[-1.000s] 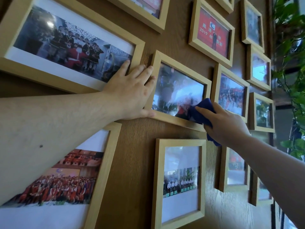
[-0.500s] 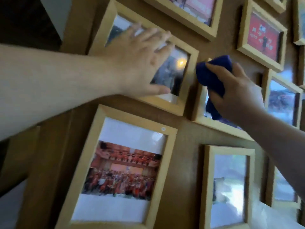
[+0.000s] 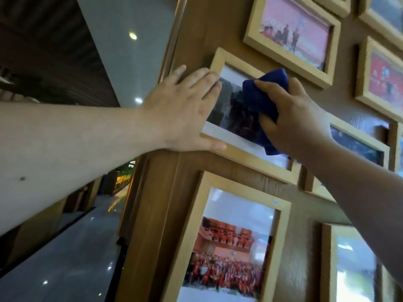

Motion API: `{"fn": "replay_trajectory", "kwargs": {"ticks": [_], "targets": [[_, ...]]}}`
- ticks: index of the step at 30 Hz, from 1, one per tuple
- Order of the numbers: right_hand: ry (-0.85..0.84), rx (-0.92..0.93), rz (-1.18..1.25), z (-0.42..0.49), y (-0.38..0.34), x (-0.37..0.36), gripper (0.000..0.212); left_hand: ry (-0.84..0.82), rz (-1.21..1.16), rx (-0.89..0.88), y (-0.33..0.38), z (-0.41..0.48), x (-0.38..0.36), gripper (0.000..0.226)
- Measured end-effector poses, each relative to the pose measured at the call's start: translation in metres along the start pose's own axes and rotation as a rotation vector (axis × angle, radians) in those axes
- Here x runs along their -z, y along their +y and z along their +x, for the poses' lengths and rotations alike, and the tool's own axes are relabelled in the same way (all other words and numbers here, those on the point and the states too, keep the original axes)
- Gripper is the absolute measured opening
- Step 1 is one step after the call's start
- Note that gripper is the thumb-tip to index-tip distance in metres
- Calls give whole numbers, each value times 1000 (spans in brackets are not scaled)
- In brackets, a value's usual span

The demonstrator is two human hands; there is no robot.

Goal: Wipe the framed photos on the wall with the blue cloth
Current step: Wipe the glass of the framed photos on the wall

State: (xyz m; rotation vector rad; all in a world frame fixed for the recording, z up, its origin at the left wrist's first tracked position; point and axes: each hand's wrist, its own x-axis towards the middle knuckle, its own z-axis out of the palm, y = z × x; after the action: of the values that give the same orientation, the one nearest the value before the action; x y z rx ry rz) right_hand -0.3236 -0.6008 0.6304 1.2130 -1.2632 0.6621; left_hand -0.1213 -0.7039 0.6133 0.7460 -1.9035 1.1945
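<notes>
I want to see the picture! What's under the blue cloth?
The blue cloth presses on the glass of a framed photo. Only dark, blurry shapes show beside it; the part under it and the right hand is hidden.

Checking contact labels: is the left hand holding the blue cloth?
No, the blue cloth is bunched in the right hand against the photo's glass, while the left hand lies flat and empty on the frame.

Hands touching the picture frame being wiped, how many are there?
2. The left hand lies flat on the left side of the frame; the right hand presses the blue cloth against its glass.
</notes>
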Motion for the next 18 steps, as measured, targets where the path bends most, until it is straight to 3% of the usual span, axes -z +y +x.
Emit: {"fn": "replay_trajectory", "kwargs": {"ticks": [3, 9, 18], "targets": [[-16, 28, -48, 11, -18, -4, 57, 118, -28, -9, 1, -3, -23, 123], [-41, 90, -169, 18, -30, -8, 55, 179, -113, -11, 0, 5, -29, 126], [-145, -226, -250, -40, 45, -6, 55, 228, -154, -67, -6, 7, -38, 133]]}}
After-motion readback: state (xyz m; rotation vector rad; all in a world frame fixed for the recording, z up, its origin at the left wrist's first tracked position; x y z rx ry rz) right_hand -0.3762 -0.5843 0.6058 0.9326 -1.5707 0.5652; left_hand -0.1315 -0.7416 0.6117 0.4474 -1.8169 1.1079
